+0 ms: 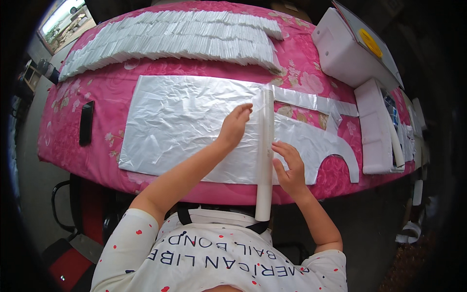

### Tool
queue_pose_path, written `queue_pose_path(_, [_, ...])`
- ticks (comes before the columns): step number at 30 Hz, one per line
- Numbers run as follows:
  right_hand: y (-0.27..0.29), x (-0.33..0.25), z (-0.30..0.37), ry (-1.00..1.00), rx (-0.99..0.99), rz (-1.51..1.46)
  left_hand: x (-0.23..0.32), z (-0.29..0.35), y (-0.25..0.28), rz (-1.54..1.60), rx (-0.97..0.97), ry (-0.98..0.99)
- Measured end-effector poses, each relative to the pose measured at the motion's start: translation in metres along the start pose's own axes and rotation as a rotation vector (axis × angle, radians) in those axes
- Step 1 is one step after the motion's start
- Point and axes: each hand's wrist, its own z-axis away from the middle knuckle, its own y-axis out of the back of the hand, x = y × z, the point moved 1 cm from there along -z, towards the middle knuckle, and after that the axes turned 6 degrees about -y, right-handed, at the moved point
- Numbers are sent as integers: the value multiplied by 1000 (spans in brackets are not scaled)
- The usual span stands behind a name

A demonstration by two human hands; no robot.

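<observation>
- A white plastic sheet (189, 126) with strap-like cut-outs lay spread on the pink floral tablecloth (104, 163), its straps (316, 101) pointing to the person's right.
- A pale, smooth tube (265, 160) rested across the sheet, near where the broad body gave way to the straps.
- The left hand (237, 125) hovered over the sheet just left of the tube, fingers loosely together and slightly bent, with nothing seen in its grasp.
- The right hand (292, 168) stood just right of the tube, fingers spread and thumb apart, gripping nothing; whether its fingertips touched the tube could not be told.
- The step in hand seemed to be placing or lining up the tube across the plastic. The next move probably called for steadying the tube from both sides and keeping the creased film flat.
- The tube's near end jutted past the table edge towards the person's waist, so pulling it nearer risked tipping it.
- The sheet's lower edge ran close to the near table edge, leaving little margin.
- On the right, a white foam tray (372, 131) crowded the strap ends; beyond the sheet, rows of folded white plastic (170, 44) limited reach.
- More room lay leftward, up to the black phone (86, 123).
</observation>
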Motion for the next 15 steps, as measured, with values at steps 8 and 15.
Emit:
queue_pose_path(8, [5,28,18,168,-347,226,-9,-46,-7,512,57,547])
queue_pose_path(15, [-73,-7,-16,308,-417,317,36,-15,59,-20,27,121])
